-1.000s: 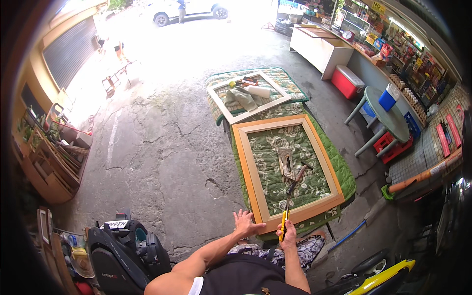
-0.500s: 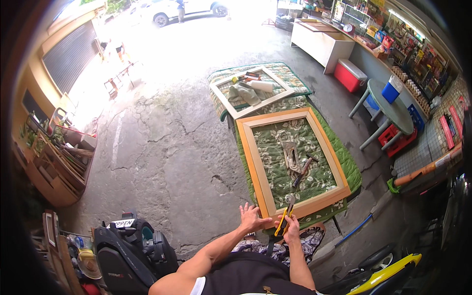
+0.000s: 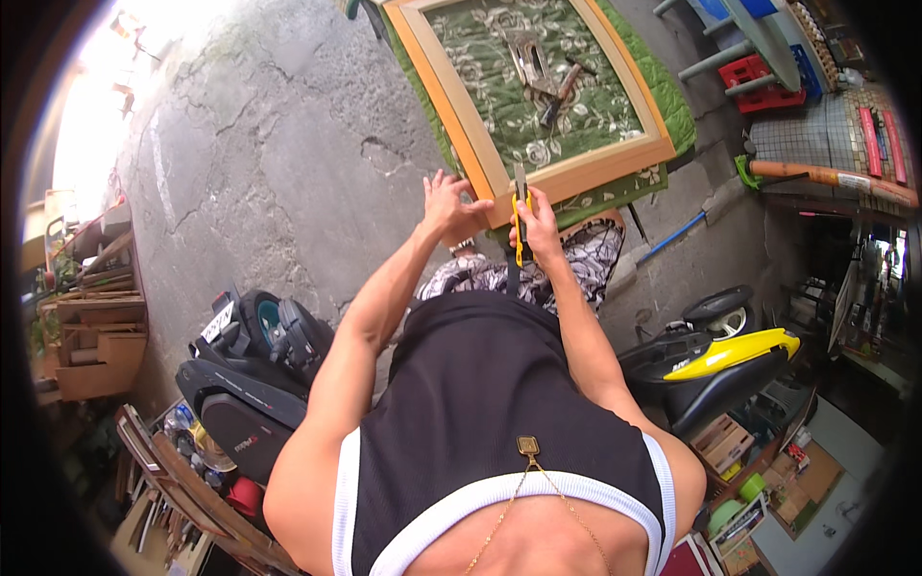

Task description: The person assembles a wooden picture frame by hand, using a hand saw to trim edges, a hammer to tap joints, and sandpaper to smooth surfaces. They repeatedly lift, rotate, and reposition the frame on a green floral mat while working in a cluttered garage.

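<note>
A light wooden frame (image 3: pixel 597 167) lies flat on a green floral quilt (image 3: pixel 661 91), its near left corner close to my hands. My left hand (image 3: pixel 448 205) is open, fingers spread, with the thumb at that corner. In my right hand (image 3: pixel 543 227) is a yellow and black utility knife (image 3: pixel 520 213), held upright in front of the near rail with its metal blade (image 3: pixel 520 177) pointing away from me. Inside the frame's opening, a metal staple gun (image 3: pixel 527 58) rests on the quilt beside a hammer (image 3: pixel 565 94).
A black scooter (image 3: pixel 245 384) stands at my left, a yellow and black scooter (image 3: pixel 735 355) at my right. A blue stick (image 3: pixel 672 238) lies on the cracked concrete (image 3: pixel 279 163). Far right are a grey-green table (image 3: pixel 768 43) and a red crate (image 3: pixel 754 82). Scrap wood (image 3: pixel 96 326) is piled far left.
The view has tilted down toward my body, so the frame sits higher and the second, white frame is out of sight. My hands keep nearly the same places at the corner.
</note>
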A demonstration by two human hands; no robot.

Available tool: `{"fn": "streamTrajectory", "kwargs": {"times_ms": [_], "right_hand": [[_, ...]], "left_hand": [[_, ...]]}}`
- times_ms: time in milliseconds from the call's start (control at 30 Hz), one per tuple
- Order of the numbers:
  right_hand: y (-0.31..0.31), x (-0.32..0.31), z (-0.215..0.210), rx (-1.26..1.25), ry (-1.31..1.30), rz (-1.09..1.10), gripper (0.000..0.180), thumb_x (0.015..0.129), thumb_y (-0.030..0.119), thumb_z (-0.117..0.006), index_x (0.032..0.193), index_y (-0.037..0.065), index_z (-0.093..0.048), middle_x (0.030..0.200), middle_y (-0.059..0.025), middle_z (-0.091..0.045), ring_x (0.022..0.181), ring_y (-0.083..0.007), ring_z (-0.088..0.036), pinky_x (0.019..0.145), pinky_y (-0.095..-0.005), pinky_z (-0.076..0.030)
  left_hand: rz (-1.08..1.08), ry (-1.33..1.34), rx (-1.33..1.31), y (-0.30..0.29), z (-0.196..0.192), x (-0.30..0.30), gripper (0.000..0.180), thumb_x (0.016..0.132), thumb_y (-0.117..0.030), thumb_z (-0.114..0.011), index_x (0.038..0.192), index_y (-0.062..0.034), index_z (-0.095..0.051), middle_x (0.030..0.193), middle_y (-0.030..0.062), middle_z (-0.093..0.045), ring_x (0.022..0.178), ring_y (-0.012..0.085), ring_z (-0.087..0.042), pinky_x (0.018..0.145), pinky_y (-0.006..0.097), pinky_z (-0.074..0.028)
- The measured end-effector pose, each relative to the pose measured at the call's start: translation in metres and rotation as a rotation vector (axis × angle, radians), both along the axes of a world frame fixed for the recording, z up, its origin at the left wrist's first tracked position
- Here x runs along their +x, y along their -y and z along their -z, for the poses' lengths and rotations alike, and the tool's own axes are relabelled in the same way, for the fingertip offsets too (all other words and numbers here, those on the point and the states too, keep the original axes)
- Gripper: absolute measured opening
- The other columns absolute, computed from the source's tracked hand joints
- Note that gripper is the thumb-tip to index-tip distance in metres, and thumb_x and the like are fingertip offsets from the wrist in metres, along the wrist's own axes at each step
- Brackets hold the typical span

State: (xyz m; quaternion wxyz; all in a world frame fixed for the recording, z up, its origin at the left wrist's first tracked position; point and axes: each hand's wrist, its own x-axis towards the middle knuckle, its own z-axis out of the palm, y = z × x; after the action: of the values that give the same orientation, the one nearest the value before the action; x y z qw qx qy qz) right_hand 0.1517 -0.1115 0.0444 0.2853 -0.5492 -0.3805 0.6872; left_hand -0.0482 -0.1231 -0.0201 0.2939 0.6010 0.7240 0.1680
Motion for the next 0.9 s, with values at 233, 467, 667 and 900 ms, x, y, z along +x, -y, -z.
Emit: {"fn": "streamTrajectory", "kwargs": {"times_ms": [233, 467, 667, 900], "right_hand": [[0.009, -0.004, 0.014, 0.172, 0.219, -0.083, 0.035, 0.088, 0.013, -0.057, 0.119, 0.001, -0.046, 0.08, -0.0133, -0.061, 0.051, -0.0203, -0.064, 0.044, -0.0325, -0.051], [0.012, -0.01, 0.011, 0.658, 0.6, -0.362, 0.028, 0.088, 0.016, -0.057, 0.11, 0.0, -0.051, 0.081, -0.0265, -0.064, 0.072, -0.0421, -0.065, 0.064, -0.0484, -0.051], [0.028, -0.018, 0.006, 0.542, 0.641, -0.403, 0.026, 0.088, 0.015, -0.058, 0.108, -0.001, -0.054, 0.087, -0.0278, -0.064, 0.085, -0.0443, -0.063, 0.072, -0.0476, -0.05], [0.039, -0.024, 0.003, 0.588, 0.672, -0.424, 0.027, 0.088, 0.013, -0.057, 0.112, -0.001, -0.053, 0.092, -0.0285, -0.064, 0.085, -0.0454, -0.063, 0.072, -0.0483, -0.051]], "left_hand": [[0.039, -0.044, -0.038, -0.002, -0.001, -0.002, 0.064, 0.066, -0.071, -0.066, 0.102, -0.0176, -0.071, 0.126, 0.0155, -0.057, 0.136, 0.0411, -0.031, 0.112, 0.062, -0.012], [0.005, 0.124, -0.125, -0.001, -0.003, -0.001, 0.06, 0.073, -0.065, -0.067, 0.107, -0.0158, -0.069, 0.12, 0.0139, -0.06, 0.123, 0.0335, -0.048, 0.106, 0.056, -0.031], [-0.04, 0.672, -0.269, 0.022, 0.019, -0.019, 0.041, 0.082, -0.038, -0.071, 0.115, -0.0138, -0.066, 0.107, 0.0164, -0.068, 0.102, 0.0275, -0.065, 0.088, 0.039, -0.051], [-0.059, 0.548, -0.214, 0.031, -0.001, -0.015, 0.05, 0.08, -0.016, -0.074, 0.128, -0.0203, -0.06, 0.091, 0.0058, -0.067, 0.086, 0.0154, -0.064, 0.075, 0.033, -0.052]]}}
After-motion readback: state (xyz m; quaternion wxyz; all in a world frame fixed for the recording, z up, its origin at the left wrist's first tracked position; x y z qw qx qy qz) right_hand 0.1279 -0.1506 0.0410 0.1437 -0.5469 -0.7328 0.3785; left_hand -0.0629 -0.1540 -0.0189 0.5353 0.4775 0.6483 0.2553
